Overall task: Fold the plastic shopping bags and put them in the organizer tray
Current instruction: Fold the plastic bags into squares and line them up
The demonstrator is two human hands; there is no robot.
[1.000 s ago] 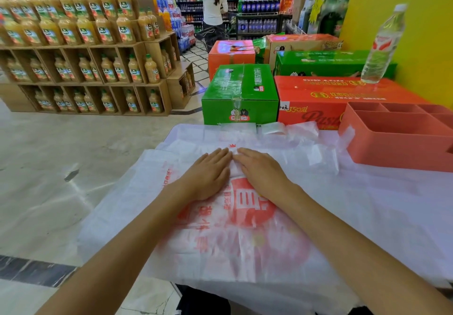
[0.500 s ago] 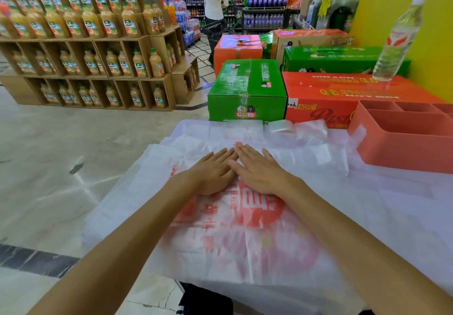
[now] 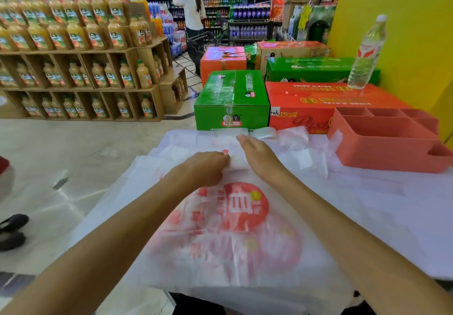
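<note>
A white plastic shopping bag (image 3: pixel 235 228) with a red round logo lies spread flat on the table in front of me. My left hand (image 3: pixel 208 167) pinches a fold of the bag's upper part. My right hand (image 3: pixel 259 157) lies flat on the bag just beyond, fingers straight and pointing away to the left. More crumpled clear and white bags (image 3: pixel 294 140) lie at the table's far edge. The coral organizer tray (image 3: pixel 382 148), with several compartments, stands at the far right of the table.
Green (image 3: pixel 231 101) and orange (image 3: pixel 326 103) cartons stand behind the table, a water bottle (image 3: pixel 365 54) on the orange one. Juice shelves (image 3: pixel 81 69) fill the left. A person (image 3: pixel 193 22) stands in the far aisle. Someone's shoes (image 3: pixel 12 231) show at the left edge.
Both hands were lying flat side by side on the bag. Now my left hand has curled and pinched the plastic, and my right hand has slid farther away across the bag.
</note>
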